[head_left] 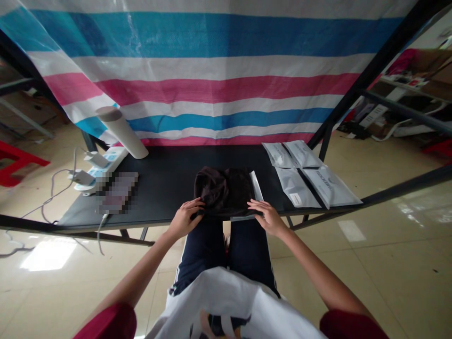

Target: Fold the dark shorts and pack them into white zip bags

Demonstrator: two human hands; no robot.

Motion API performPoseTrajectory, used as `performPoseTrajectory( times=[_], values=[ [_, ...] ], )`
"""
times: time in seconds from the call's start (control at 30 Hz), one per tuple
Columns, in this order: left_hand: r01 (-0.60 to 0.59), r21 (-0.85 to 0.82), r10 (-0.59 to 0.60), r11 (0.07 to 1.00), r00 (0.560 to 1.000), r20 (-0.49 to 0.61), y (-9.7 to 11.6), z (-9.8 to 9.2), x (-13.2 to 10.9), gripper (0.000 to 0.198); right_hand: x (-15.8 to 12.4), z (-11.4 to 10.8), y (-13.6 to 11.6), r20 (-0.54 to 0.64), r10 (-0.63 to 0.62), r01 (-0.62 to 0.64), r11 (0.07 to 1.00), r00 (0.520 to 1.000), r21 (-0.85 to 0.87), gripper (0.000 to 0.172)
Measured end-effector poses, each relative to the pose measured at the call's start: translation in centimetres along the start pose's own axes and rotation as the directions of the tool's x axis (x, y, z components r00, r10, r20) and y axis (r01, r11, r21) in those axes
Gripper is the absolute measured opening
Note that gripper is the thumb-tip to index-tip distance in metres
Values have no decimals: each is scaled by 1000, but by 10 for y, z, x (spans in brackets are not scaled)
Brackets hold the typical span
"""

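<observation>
A dark brown folded cloth garment (224, 190) lies on a flat pale plastic bag (256, 187) near the front edge of the black table (183, 181). Only the bag's right edge and near strip show. My left hand (185, 218) has its fingers curled over the garment's near left corner. My right hand (267, 217) rests with fingers spread on the garment's near right corner and the bag's edge, not visibly gripping either.
Several sealed grey pouches (300, 174) lie at the table's right end. A cardboard tube (122, 133), white power strip (102, 167) with plugged-in adapters and a pixelated flat item (118, 192) sit left. A striped tarpaulin (219, 80) hangs behind; metal frame bars flank the table.
</observation>
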State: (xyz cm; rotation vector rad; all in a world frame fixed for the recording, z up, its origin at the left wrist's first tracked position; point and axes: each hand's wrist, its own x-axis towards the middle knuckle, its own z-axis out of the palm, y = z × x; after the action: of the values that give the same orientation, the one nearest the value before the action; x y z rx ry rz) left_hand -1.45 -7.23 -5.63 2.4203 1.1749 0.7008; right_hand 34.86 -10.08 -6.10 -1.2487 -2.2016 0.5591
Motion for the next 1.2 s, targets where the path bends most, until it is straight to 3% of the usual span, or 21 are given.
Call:
performPoseTrajectory(
  times=[0.13, 0.3, 0.5, 0.67, 0.83, 1.07, 1.2],
  values=[
    [60, -30, -61, 998, 998, -21, 1, 0, 4, 23, 11, -1, 5, -70, 152, -153, 988, 986, -13, 31],
    [216, -60, -220, 975, 973, -75, 1, -4, 18, 32, 34, -6, 5, -106, 247, -250, 968, 963, -9, 29],
    [435, -122, -450, 892, 881, -147, -4, -6, 44, 45, 68, -8, 7, -290, 310, -311, 949, 905, 46, 36],
    [564, 4, -557, 826, 817, -152, -9, -5, 58, 26, 91, -3, 15, -292, 390, -432, 897, 873, -93, 28],
    [604, 162, -586, 781, 797, -144, -13, -6, 60, 18, 98, -1, 21, -250, 474, -525, 824, 844, -211, 28],
    [659, 126, -639, 742, 751, -168, -39, -13, 70, 60, 108, -12, 30, -255, 507, -551, 821, 823, -146, 44],
    [601, 166, -592, 782, 799, -103, -55, -12, 84, 60, 122, -13, 33, -240, 524, -560, 820, 817, -116, 47]
  ],
)
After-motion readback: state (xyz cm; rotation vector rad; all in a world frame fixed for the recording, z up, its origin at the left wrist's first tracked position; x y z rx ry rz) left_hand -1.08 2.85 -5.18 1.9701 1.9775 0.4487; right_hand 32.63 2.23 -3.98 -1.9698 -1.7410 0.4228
